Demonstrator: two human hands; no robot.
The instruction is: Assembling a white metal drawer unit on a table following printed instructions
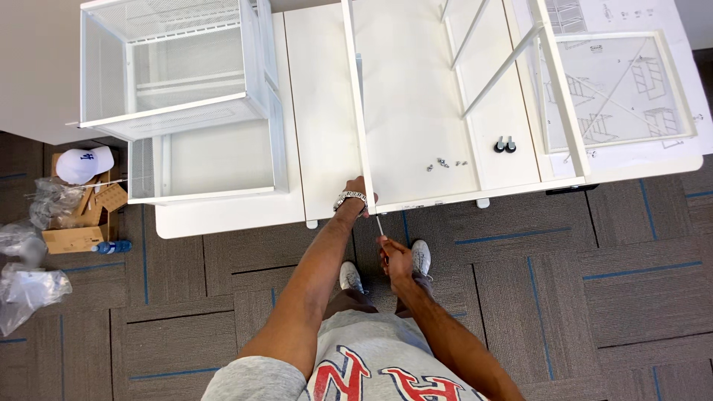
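Observation:
My left hand, with a metal watch on its wrist, grips the near end of a long white metal frame rail at the table's front edge. My right hand is below the table edge, closed on a screwdriver whose thin shaft points up at the rail's end. A few small screws and a black caster lie on the white table to the right of the rail.
Two white mesh drawer baskets stand at the table's left. An instruction sheet and white frame parts lie at right. A cardboard box, white cap, and plastic bags are on the carpet at left.

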